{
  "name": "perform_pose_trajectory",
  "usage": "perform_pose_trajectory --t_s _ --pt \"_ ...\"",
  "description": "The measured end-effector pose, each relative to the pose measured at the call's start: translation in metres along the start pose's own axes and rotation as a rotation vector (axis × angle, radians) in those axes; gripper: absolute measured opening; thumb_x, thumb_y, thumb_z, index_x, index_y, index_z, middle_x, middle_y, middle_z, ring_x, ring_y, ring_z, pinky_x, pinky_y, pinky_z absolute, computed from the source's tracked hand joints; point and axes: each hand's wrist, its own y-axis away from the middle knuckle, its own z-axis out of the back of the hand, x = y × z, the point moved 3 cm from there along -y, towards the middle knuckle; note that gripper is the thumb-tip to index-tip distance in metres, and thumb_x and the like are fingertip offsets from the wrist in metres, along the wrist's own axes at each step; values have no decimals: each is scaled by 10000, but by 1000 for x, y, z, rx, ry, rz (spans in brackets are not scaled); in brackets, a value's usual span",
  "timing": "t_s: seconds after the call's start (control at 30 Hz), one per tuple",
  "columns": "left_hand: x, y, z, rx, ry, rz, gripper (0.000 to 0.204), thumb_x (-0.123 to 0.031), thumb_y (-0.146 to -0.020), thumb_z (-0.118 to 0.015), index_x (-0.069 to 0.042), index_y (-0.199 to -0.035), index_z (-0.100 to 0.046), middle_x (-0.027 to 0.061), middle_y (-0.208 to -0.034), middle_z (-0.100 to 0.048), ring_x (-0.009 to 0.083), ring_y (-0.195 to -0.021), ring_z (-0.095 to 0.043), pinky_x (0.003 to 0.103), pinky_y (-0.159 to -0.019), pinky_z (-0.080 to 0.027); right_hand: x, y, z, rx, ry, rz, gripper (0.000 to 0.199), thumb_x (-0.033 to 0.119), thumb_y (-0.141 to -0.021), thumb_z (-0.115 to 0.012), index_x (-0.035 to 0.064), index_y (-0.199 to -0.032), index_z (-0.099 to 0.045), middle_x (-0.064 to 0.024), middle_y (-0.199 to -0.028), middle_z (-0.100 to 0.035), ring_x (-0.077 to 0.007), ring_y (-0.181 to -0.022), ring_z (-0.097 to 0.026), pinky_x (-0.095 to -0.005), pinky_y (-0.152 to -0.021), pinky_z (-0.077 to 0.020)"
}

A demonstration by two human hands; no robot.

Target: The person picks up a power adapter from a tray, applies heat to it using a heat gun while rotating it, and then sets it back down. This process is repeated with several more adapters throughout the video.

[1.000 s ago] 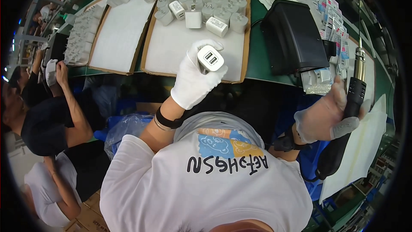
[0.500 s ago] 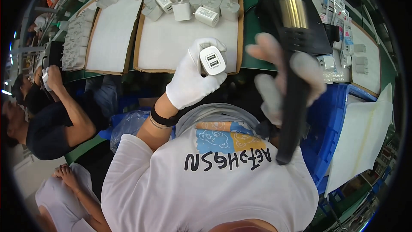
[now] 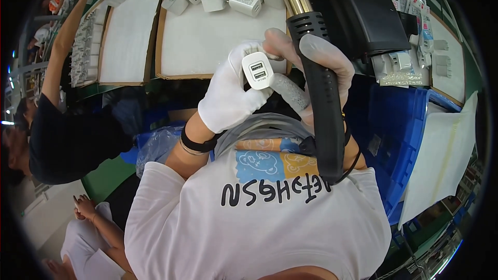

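Observation:
My left hand (image 3: 220, 93), in a white glove, is closed around a white two-port USB charger (image 3: 258, 71) with its port face turned up. A black heat gun (image 3: 324, 103) with a metal nozzle is in my right hand (image 3: 329, 54), which wears a thin whitish glove. The nozzle points away from me, toward the far side of the bench. Two fingers of the right hand reach out beside the charger, close to or touching it; the exact contact cannot be made out. More white chargers (image 3: 245, 4) lie beyond my hands on a white-lined tray (image 3: 207, 46).
A black stand-like housing (image 3: 358, 15) is right of the heat gun, with packaged items (image 3: 415, 26) past it. A blue crate (image 3: 397, 150) with a white sheet (image 3: 441, 161) is at my right. A co-worker (image 3: 72, 135) sits at left beside another tray (image 3: 124, 41).
My right hand has brought the heat gun leftward from over the housing, and its fingers are now beside the charger. My left hand still holds the charger. The co-worker's arm has reached forward.

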Motion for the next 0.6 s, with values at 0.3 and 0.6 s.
perform_pose_trajectory --t_s 0.3,0.6 --pt "-3 6 2 -81 -83 -42 418 73 -687 -564 -39 -1083 -489 40 -992 -542 105 -904 -528 249 -802 -442 -4 5 -1 -22 -109 33 691 366 -757 -716 85 -1263 -338 -334 -1213 -482 -379 -1126 -526 -337 -891 -492" --pt "-4 12 17 -178 -132 -119 402 109 -670 -560 -70 -1024 -497 16 -973 -507 90 -850 -492 222 -751 -432 11 0 2 -6 17 56 536 241 -862 -616 117 -1289 -315 -309 -1206 -505 -328 -1121 -545 -190 -782 -498"
